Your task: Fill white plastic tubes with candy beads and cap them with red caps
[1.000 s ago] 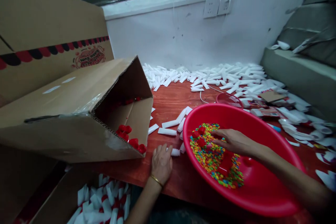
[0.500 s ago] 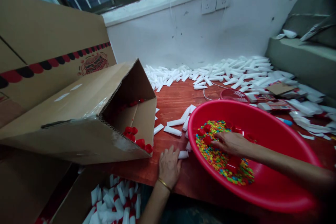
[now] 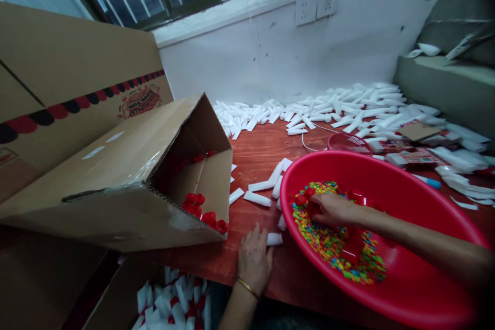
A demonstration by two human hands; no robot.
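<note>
1. Table (image 3: 263, 147), red; tubes (image 3: 348, 108) heaped by the wall (image 3: 282, 62), twelve to three o'clock.
2. Carton (image 3: 116, 165), nine o'clock: red caps (image 3: 193, 205). Basin (image 3: 421, 268), four o'clock: candies (image 3: 320, 240), caps.
3. Left hand (image 3: 254, 258), six o'clock: palm down, at a white tube (image 3: 274, 240); grip unclear.
4. Right hand (image 3: 330, 210), in basin: fingers narrowly bent at a red cap (image 3: 313, 210); hold unclear.

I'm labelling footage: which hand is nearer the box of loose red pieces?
Left. The left hand is on the tabletop, right of the box; the right hand is farther, inside the red basin.
</note>
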